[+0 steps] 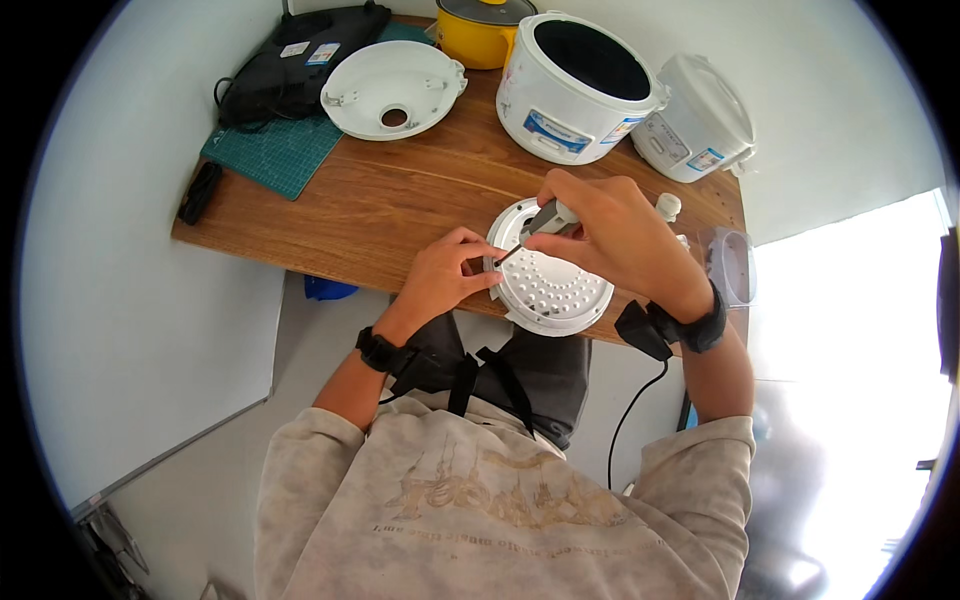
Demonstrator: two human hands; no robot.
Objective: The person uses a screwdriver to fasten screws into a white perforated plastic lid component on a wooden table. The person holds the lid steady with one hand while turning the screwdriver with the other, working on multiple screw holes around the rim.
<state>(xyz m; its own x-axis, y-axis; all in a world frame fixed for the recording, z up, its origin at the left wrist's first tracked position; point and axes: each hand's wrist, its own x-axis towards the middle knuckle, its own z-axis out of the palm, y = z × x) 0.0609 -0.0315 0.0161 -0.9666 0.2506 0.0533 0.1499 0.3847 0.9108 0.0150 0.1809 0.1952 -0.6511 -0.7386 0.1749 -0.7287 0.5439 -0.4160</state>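
Note:
In front of me at the table's near edge lies a round white rice cooker lid part (556, 290), its surface covered in raised dimples. My right hand (600, 225) is closed around a screwdriver (546, 222) with a grey and white handle. The thin shaft slants down to the left, and its tip is at the lid part's left rim. Thumb and fingers of my left hand (450, 268) pinch that same rim around a small grey fitting (491, 264), right beside the tip. Any screw under the tip is too small to make out.
Along the back stand a white rice cooker body (545, 120), a closed white cooker (690, 120) and a yellow pot (470, 40). A white lid shell (365, 85), black bag (300, 60) and green mat (285, 165) are left. A clear plastic cup (735, 268) sits right.

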